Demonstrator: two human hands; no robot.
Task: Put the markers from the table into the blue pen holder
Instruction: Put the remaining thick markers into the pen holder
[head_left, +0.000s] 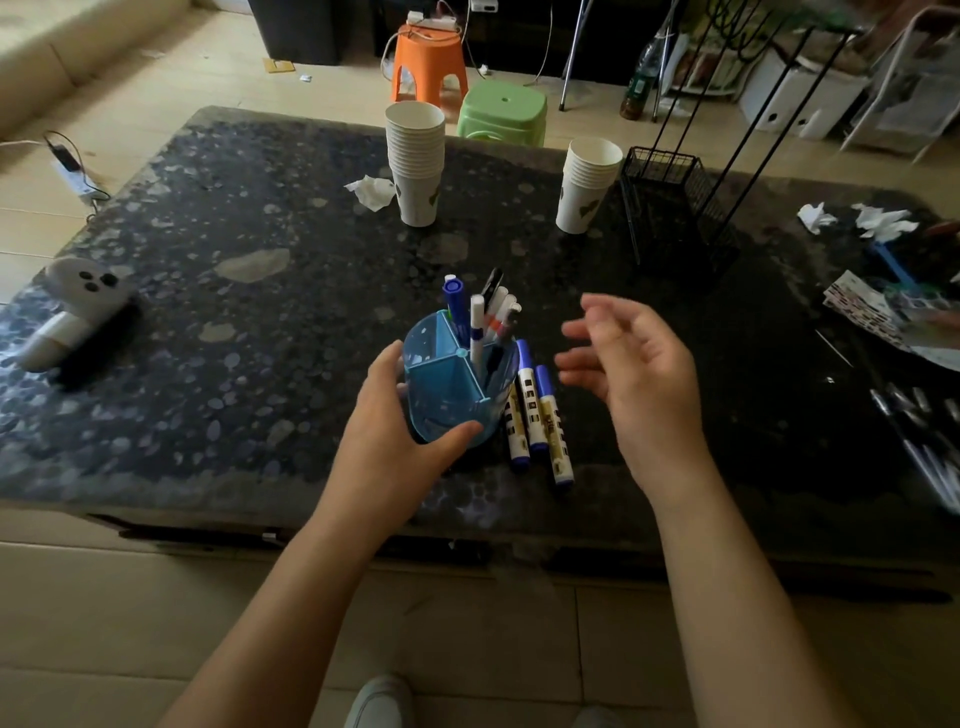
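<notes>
Dark speckled stone makes up the low table (260, 208) we lean over, with pale floor tiles around it. Our landmark is the blue pen holder (441, 379), which stands near the table's front edge. We wrap our left hand (395, 431) around its near-left side, thumb on the front wall, fingers curled behind. Several pens and a blue-capped marker (453, 301) stand upright in its far compartment; the two nearer compartments look empty. Three blue-capped markers (535, 415) lie flat on the table just right of the holder, side by side, the nearest one touching its base. Our right hand (623, 364) hovers right of the holder, above those markers, fingers loosely spread and holding nothing. Beyond the holder stand two stacks of paper cups (415, 161), and a black wire basket (670, 208) sits farther back to the right. Far left of the holder lies a white toy (78, 306).
</notes>
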